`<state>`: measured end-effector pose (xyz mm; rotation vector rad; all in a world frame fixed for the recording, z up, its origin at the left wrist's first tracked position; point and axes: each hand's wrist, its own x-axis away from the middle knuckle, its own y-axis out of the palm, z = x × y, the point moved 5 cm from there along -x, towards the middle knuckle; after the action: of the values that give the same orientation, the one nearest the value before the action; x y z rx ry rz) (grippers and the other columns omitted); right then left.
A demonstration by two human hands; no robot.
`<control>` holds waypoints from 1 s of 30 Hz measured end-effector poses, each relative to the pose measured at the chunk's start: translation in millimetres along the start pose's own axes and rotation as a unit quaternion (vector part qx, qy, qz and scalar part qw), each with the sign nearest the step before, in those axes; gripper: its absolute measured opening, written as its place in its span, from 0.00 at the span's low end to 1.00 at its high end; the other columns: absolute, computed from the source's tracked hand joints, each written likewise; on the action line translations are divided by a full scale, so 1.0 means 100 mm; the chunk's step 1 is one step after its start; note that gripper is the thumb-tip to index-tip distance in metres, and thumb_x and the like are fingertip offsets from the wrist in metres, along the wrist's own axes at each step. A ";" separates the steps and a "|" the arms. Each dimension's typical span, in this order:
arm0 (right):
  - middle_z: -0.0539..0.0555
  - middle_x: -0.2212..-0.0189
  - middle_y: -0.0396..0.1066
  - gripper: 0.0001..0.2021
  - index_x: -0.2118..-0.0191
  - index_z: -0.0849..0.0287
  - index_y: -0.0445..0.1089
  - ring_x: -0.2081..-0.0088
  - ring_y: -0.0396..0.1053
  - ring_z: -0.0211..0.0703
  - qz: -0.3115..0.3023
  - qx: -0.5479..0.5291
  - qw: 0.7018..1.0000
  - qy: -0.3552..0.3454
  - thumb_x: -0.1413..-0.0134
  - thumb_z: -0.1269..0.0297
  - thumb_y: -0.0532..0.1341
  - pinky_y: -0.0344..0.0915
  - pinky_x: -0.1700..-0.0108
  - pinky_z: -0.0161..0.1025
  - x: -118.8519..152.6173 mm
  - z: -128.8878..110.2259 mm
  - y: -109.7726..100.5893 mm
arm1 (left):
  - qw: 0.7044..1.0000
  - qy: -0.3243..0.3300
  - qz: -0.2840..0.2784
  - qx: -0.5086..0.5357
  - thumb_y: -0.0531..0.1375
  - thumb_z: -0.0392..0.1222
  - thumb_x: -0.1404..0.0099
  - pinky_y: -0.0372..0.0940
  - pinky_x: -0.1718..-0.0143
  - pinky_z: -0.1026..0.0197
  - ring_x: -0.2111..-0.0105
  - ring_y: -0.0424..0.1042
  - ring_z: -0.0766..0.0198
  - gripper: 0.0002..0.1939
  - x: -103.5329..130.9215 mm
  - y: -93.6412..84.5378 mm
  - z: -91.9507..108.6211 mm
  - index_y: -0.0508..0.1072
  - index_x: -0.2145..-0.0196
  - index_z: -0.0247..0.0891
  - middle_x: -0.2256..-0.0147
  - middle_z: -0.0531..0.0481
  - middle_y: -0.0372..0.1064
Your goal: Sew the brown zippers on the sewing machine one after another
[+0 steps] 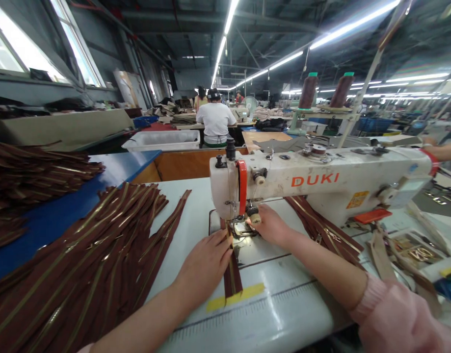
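Observation:
My left hand [209, 259] lies with fingers stretched out over a brown zipper strip [232, 277] with a brass-coloured tooth line. Its fingertips are close beside the needle and presser foot of the white sewing machine [277, 176]. The strip's near end lies beside yellow tape [252, 291] on the machine bed. My right hand [270, 224] reaches in from the right, just beside the presser foot; its fingertips are partly hidden, so I cannot tell what they hold. Many brown zipper strips [111, 245] lie in a heap at the left, and more zipper strips [321, 228] lie under the machine arm.
Another zipper pile [30, 171] rests on the blue table [125, 164]. On the right stands a small tray [416, 250] with metal parts. Two thread cones [308, 91] stand behind the machine. Another person's arm [446, 151] shows at the handwheel end; a seated person [215, 120] is ahead.

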<state>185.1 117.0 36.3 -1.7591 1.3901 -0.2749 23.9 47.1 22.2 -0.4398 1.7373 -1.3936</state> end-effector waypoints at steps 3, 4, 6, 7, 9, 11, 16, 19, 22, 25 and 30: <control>0.54 0.69 0.76 0.05 0.70 0.60 0.75 0.64 0.71 0.44 -0.033 -0.031 0.999 -0.006 0.51 0.73 0.62 0.66 0.59 0.38 -0.19 0.05 0.10 | 1.000 -0.005 0.004 0.003 0.49 0.36 0.31 0.66 0.48 0.50 0.48 0.68 0.56 0.16 0.02 0.05 -0.02 0.70 0.50 0.37 0.50 0.44 0.71; 0.53 0.68 0.77 0.04 0.70 0.60 0.75 0.63 0.72 0.45 -0.042 -0.042 0.998 -0.014 0.51 0.72 0.62 0.67 0.58 0.38 -0.23 0.04 0.14 | 1.000 -0.006 0.006 0.006 0.49 0.37 0.31 0.66 0.48 0.50 0.48 0.68 0.56 0.16 0.03 0.06 -0.02 0.70 0.50 0.37 0.50 0.44 0.71; 0.52 0.67 0.77 0.03 0.70 0.58 0.76 0.61 0.73 0.45 -0.061 -0.068 0.995 -0.033 0.51 0.68 0.64 0.68 0.56 0.39 -0.28 0.01 0.22 | 1.000 -0.005 0.012 0.010 0.49 0.37 0.31 0.67 0.49 0.49 0.48 0.69 0.55 0.15 0.04 0.06 -0.02 0.70 0.50 0.37 0.50 0.43 0.71; 0.51 0.66 0.77 0.03 0.70 0.58 0.76 0.61 0.73 0.45 -0.069 -0.080 0.993 -0.043 0.50 0.66 0.64 0.68 0.55 0.39 -0.30 0.00 0.26 | 1.000 -0.004 0.015 0.012 0.49 0.37 0.31 0.67 0.49 0.49 0.49 0.69 0.55 0.15 0.04 0.05 -0.02 0.70 0.50 0.36 0.50 0.43 0.71; 0.51 0.65 0.77 0.06 0.69 0.57 0.76 0.61 0.73 0.44 -0.079 -0.102 0.990 -0.057 0.49 0.62 0.64 0.69 0.53 0.40 -0.33 -0.01 0.30 | 1.000 -0.001 0.022 0.015 0.49 0.36 0.31 0.67 0.49 0.49 0.49 0.69 0.55 0.16 0.04 0.04 -0.02 0.70 0.50 0.36 0.50 0.42 0.71; 0.51 0.64 0.77 0.08 0.69 0.57 0.76 0.61 0.74 0.44 -0.084 -0.119 0.987 -0.065 0.49 0.59 0.64 0.69 0.52 0.41 -0.35 -0.01 0.33 | 0.999 0.000 0.027 0.017 0.49 0.36 0.31 0.67 0.49 0.49 0.49 0.69 0.55 0.16 0.04 0.03 -0.01 0.70 0.50 0.36 0.50 0.42 0.71; 0.51 0.63 0.77 0.09 0.66 0.56 0.76 0.55 0.72 0.46 -0.085 -0.141 0.983 -0.076 0.49 0.57 0.65 0.68 0.49 0.43 -0.37 0.01 0.36 | 0.999 0.001 0.032 0.021 0.48 0.37 0.30 0.67 0.49 0.49 0.49 0.69 0.55 0.16 0.03 0.01 0.00 0.71 0.51 0.36 0.50 0.42 0.71; 0.51 0.62 0.76 0.07 0.66 0.56 0.75 0.49 0.69 0.47 -0.087 -0.145 0.982 -0.079 0.49 0.59 0.65 0.65 0.45 0.45 -0.38 0.01 0.38 | 0.999 -0.007 0.028 0.022 0.48 0.37 0.30 0.67 0.49 0.50 0.49 0.69 0.56 0.16 0.03 -0.01 0.01 0.72 0.52 0.36 0.50 0.42 0.71; 0.51 0.62 0.76 0.05 0.67 0.56 0.75 0.49 0.69 0.46 -0.092 -0.146 0.982 -0.076 0.47 0.61 0.64 0.62 0.42 0.47 -0.40 0.04 0.41 | 0.999 -0.008 0.026 0.017 0.48 0.38 0.30 0.67 0.49 0.49 0.51 0.70 0.55 0.16 0.05 -0.02 0.03 0.73 0.52 0.35 0.52 0.42 0.72; 0.50 0.63 0.76 0.05 0.68 0.57 0.75 0.52 0.71 0.45 -0.095 -0.146 0.983 -0.065 0.48 0.62 0.65 0.63 0.43 0.45 -0.41 0.09 0.44 | 1.000 0.007 0.027 0.006 0.47 0.37 0.30 0.67 0.49 0.50 0.50 0.70 0.55 0.17 0.06 -0.03 0.06 0.73 0.52 0.34 0.52 0.41 0.73; 0.50 0.67 0.77 0.05 0.67 0.58 0.75 0.58 0.73 0.42 -0.094 -0.142 0.985 -0.035 0.48 0.62 0.64 0.67 0.48 0.41 -0.40 0.13 0.49 | 1.000 0.010 0.022 0.002 0.46 0.38 0.29 0.67 0.48 0.52 0.50 0.70 0.57 0.18 0.03 -0.01 0.04 0.73 0.52 0.34 0.51 0.42 0.72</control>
<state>145.4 157.2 6.0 -2.1190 1.2623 -0.1161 24.9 42.3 22.1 -0.3834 1.7503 -1.3738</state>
